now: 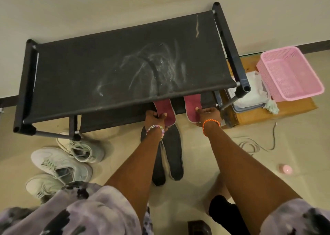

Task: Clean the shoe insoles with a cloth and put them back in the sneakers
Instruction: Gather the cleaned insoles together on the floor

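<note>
My left hand grips a pink insole by its near end. My right hand grips a second pink insole the same way. The far ends of both pink insoles reach under the top shelf of a black shoe rack. Two dark grey insoles lie side by side on the floor below my left forearm, partly hidden by it. Three pale sneakers stand on the floor at the left, near the rack's front leg. A white cloth lies at the right by a tray.
A pink plastic basket sits on a cardboard sheet right of the rack, beside a grey tray holding white paper. A thin cable trails over the floor. A small pink round object lies at the right.
</note>
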